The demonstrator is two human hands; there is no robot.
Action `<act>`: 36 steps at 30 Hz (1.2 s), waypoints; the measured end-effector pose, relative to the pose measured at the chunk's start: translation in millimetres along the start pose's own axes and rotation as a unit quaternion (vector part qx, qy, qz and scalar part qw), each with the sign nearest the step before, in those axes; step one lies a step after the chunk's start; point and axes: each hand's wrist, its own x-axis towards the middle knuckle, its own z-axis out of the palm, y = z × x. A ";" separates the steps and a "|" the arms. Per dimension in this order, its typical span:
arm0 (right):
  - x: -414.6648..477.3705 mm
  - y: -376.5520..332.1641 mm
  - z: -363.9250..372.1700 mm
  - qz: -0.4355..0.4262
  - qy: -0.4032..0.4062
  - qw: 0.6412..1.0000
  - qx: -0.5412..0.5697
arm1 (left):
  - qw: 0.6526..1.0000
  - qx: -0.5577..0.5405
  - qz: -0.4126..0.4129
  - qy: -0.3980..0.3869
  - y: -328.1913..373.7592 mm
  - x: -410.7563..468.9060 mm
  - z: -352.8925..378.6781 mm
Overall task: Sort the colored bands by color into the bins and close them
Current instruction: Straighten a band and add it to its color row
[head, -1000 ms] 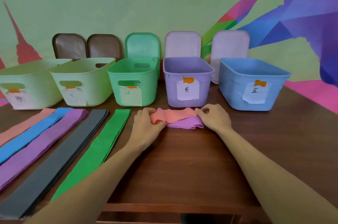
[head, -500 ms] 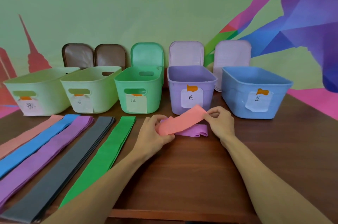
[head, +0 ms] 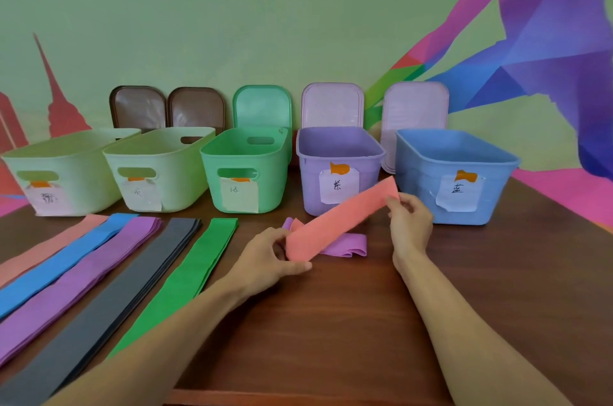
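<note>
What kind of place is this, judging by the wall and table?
Probably a classroom, playroom or activity room, not certain: a bright painted mural covers the wall, and labelled plastic bins stand in a row on a wooden table.

Two arms in view. Left grip [head: 265,259] and right grip [head: 409,223]: bare hands, uncovered from fingertips to wrist. Left forearm [head: 159,339] and right forearm [head: 471,322]: bare along the whole visible length, slender, narrowing toward the wrists. Upper arms and clothing out of view.
</note>
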 end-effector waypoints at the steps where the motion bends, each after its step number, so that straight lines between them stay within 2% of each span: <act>1: 1.3 0.2 -0.6 0.015 0.015 1.000 0.020 | 1.000 0.002 0.005 0.021 -1.5 1.1 1.2; 5: 3.5 2.2 -2.8 0.055 0.046 0.996 0.056 | 0.998 -0.010 0.033 0.055 1.5 0.3 2.4; 8: 4.2 2.4 -2.3 0.061 0.048 0.995 0.059 | 0.993 0.037 0.074 0.089 10.5 0.2 -1.4; 11: 0.2 -2.3 -1.6 0.050 0.036 0.996 0.060 | 0.987 0.065 0.103 0.110 27.3 1.7 -7.1; 14: -6.0 -11.2 0.3 0.026 0.010 0.997 0.067 | 0.987 0.014 0.115 0.109 47.3 -1.7 -22.4; 17: -10.5 -21.3 11.8 -0.004 -0.012 0.999 0.041 | 0.984 0.017 0.119 0.128 54.7 -5.1 -46.0; 22: -24.9 -39.5 48.5 -0.064 -0.049 0.997 -0.018 | 0.984 0.040 0.068 0.162 39.3 -14.4 -90.9; 28: -60.4 -64.0 110.7 -0.102 -0.124 0.987 -0.022 | 0.982 0.076 -0.004 0.176 1.6 -44.3 -145.8; 32: -89.3 -71.5 160.8 -0.122 -0.190 0.973 -0.046 | 0.976 0.012 -0.073 0.206 -40.9 -68.7 -186.8; 36: -121.0 -80.6 214.6 -0.160 -0.235 0.956 -0.080 | 0.971 -0.031 -0.125 0.202 -77.7 -96.6 -229.9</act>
